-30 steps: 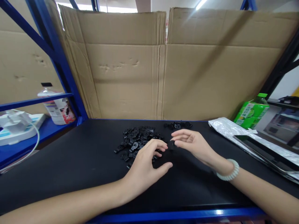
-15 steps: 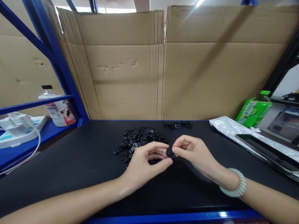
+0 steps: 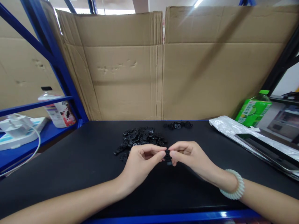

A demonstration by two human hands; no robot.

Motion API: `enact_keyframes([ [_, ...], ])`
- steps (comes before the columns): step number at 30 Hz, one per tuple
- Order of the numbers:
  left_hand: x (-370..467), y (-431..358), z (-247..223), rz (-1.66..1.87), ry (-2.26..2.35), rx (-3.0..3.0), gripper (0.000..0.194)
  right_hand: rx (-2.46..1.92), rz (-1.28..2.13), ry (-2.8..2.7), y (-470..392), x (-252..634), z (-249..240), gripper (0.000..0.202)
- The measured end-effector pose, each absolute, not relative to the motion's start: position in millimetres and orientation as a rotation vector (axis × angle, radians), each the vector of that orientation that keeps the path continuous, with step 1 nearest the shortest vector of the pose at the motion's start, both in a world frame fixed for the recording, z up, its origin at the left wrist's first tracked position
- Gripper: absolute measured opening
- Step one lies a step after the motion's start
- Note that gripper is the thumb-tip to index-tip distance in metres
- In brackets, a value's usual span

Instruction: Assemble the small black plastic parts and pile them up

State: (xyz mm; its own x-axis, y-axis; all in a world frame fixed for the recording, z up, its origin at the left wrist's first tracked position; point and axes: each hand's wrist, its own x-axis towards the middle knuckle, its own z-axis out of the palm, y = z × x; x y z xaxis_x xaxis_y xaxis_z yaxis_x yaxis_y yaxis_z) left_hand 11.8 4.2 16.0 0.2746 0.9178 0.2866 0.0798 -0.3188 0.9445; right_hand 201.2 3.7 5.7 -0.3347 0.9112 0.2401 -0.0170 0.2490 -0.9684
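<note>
Between my two hands is a small round black plastic part point(image 3: 167, 155), with a short tab pointing down below its disc. My left hand point(image 3: 143, 160) pinches its left edge between thumb and fingers. On the opposite edge, my right hand point(image 3: 190, 155) grips it the same way, a pale coiled band around the wrist. Fingertips cover both sides of the disc. Just behind my left hand lies a heap of similar black plastic parts point(image 3: 142, 136). Farther back, a short row of black parts point(image 3: 177, 125) sits near the table's rear edge.
The black tabletop point(image 3: 93, 168) ends at a blue front rail, with a cardboard wall point(image 3: 121, 81) behind. At right lie a silvery bag point(image 3: 227, 124), a dark tray-like frame point(image 3: 263, 149) and a green bottle point(image 3: 254, 109). A blue shelf at left carries a bottle point(image 3: 58, 110) and chargers point(image 3: 18, 127).
My left thumb and fingers have closed onto the black part, which has turned so its tab points down. Both hands have shifted slightly left.
</note>
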Motion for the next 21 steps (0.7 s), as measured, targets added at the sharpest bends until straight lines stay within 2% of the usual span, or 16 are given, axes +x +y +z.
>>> enact_keyframes([
  [13, 14, 0, 16, 1.103, 0.885, 1.677, 0.014, -0.915, 0.995, -1.690, -2, 201, 6, 0.020],
  [17, 9, 11, 24, 1.039, 0.956, 1.736, 0.015, -0.901, 1.105, -1.698, 5, 203, 2, 0.023],
  [21, -13, 38, 44, 1.209, 1.135, 1.958, 0.018, -0.899, 1.136, -1.617, 15, 208, -1, 0.029],
])
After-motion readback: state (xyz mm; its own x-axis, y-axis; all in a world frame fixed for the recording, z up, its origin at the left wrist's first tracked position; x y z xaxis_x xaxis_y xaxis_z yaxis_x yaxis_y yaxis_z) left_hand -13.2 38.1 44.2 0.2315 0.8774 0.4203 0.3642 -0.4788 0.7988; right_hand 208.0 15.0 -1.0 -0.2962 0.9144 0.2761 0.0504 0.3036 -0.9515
